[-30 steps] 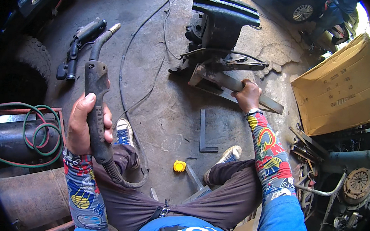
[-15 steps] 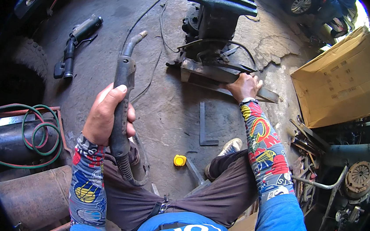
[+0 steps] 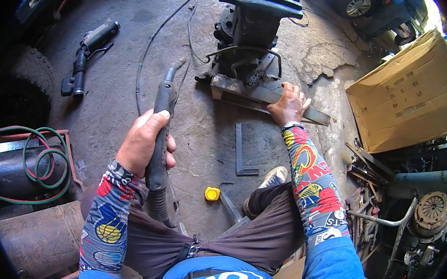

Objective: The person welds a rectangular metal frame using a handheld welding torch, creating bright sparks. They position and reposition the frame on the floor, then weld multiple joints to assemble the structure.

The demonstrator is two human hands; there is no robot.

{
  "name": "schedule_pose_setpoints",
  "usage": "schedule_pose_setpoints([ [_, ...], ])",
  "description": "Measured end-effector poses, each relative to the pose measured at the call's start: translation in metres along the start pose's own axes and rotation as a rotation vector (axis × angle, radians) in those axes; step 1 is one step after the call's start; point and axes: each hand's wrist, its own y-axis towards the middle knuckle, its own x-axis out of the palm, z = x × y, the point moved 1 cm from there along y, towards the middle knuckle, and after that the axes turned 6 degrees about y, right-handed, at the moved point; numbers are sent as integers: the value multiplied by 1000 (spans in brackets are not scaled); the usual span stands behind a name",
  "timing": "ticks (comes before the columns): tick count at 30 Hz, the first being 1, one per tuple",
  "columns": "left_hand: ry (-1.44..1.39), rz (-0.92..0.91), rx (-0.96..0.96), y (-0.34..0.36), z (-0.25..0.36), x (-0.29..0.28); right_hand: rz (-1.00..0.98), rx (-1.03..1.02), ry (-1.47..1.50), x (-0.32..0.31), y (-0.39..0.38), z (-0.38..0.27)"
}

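Observation:
My left hand (image 3: 142, 140) grips a black welding torch (image 3: 160, 134), its bent neck pointing away from me. My right hand (image 3: 288, 105) has its fingers curled over a grey steel bar frame (image 3: 318, 117), which lies against the foot of a heavy black metal vise-like stand (image 3: 251, 30). A steel square (image 3: 238, 156) lies on the floor between my hands, and a yellow tape measure (image 3: 212, 194) sits nearer my legs, beside a flat metal piece (image 3: 231, 208).
A dark welding helmet-like or hose tool (image 3: 84, 58) lies left, near cables, a tyre (image 3: 30, 69), coiled hoses (image 3: 45, 177) and cylinders (image 3: 35, 229). Right are cardboard (image 3: 402, 96), scrap metal (image 3: 369, 173) and a round clutch part (image 3: 429, 213). Cars stand at the back.
My left hand has moved right and forward with the torch, now tilted more toward the stand. The bar under my right hand has shifted left and lies flatter against the stand's foot.

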Motion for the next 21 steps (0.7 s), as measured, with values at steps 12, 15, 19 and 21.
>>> schedule_pose_setpoints([
  [12,106,-155,-82,8,-10,32,33,-205,15,14,17,7],
  [15,132,-180,-128,13,-14,47,-72,-177,16,12,23,8],
  [19,180,-143,-195,20,-15,59,-118,-139,56,7,26,5],
  [21,162,-132,-199,21,-12,58,-66,-151,110,6,28,4],
])
